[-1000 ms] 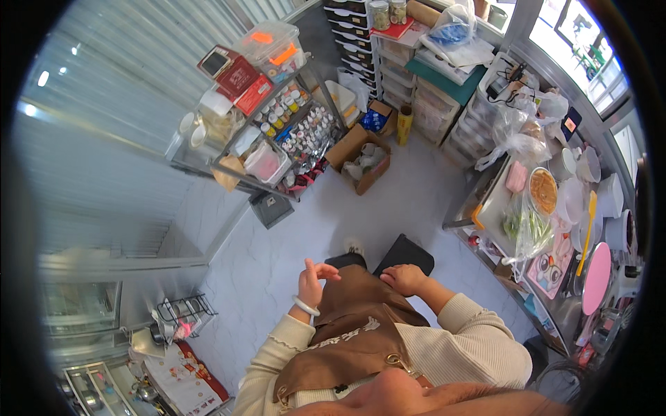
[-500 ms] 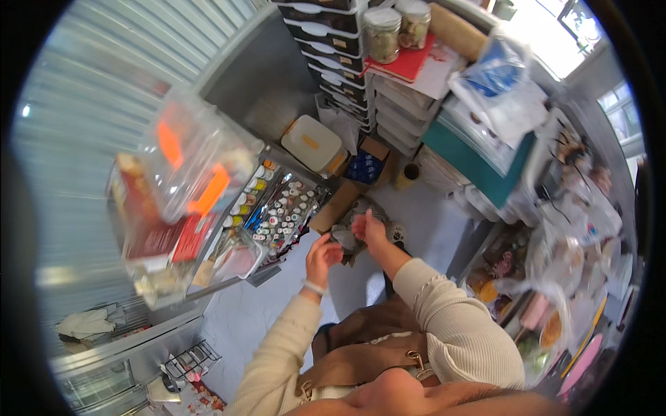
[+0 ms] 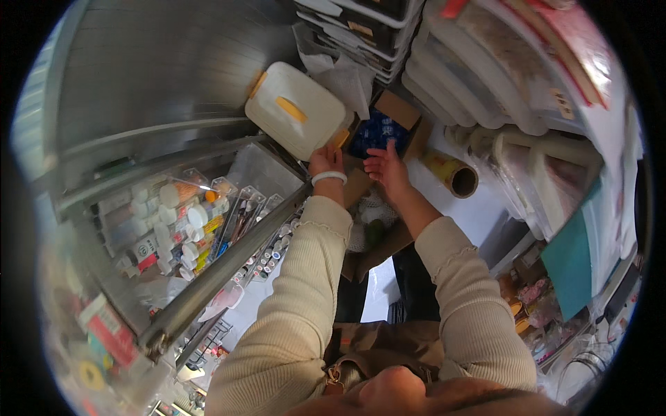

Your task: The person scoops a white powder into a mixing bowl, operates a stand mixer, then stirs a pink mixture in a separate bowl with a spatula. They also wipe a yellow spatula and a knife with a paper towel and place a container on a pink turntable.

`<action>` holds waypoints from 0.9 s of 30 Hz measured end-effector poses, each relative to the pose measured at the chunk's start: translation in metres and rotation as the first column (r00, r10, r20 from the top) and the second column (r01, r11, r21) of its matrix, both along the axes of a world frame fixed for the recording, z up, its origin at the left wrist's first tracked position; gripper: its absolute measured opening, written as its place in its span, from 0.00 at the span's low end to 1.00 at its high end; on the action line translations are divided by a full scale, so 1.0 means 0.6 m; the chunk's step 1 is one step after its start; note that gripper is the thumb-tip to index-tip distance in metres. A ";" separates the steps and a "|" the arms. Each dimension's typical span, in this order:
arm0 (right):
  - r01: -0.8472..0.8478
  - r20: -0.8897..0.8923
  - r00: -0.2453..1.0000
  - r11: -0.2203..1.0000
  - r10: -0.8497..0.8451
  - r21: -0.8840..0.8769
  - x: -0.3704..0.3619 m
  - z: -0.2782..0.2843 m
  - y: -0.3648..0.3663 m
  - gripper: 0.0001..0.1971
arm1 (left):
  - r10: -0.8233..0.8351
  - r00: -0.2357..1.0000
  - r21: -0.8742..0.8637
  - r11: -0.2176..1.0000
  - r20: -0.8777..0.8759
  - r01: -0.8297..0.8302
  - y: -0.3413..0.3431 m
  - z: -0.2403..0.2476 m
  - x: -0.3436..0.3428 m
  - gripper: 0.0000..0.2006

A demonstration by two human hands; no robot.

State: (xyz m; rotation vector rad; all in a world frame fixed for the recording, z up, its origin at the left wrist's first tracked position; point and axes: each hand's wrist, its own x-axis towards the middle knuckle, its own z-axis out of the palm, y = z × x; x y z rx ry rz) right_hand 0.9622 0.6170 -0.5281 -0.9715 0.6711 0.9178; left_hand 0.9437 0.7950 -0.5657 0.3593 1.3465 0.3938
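My left hand [image 3: 326,161], with a white band at its wrist, is at the near corner of a white storage box [image 3: 277,104]. Its fingers are slightly bent and look apart beside the box's yellow latch [image 3: 341,138]; whether they touch it I cannot tell. A yellow handle [image 3: 291,109] lies across the box's lid. To the right, my right hand [image 3: 388,170] is open and holds nothing, its fingers spread before a cardboard box [image 3: 397,109] of blue packages [image 3: 374,132]. Below the hands, another open carton [image 3: 388,246] contains white netting and something green.
A metal-framed rack on the left carries bottles [image 3: 198,218] and pens. At right stand a yellow tube [image 3: 447,173] with a hollow core, stacked pale trays [image 3: 472,76] and a teal sheet [image 3: 576,249]. Drawers [image 3: 374,31] rise at the back.
Both hands have reached farther forward, from above the lower carton to the white box and the blue packages. My view has moved closer to that corner.
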 end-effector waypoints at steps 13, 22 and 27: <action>0.052 0.428 0.009 0.427 0.904 -0.903 0.115 -0.084 0.201 0.13 | -0.027 0.965 0.486 0.867 0.262 -0.108 0.041 0.174 0.027 0.17; -0.342 0.044 -0.073 0.016 0.996 -0.940 0.104 -0.091 0.355 0.16 | -0.156 0.944 0.669 0.739 0.291 -0.084 0.031 0.198 0.035 0.21; -0.562 0.112 0.188 0.201 0.976 -0.802 0.113 -0.139 0.370 0.19 | -0.147 0.926 0.637 0.762 0.347 -0.118 0.030 0.197 0.030 0.21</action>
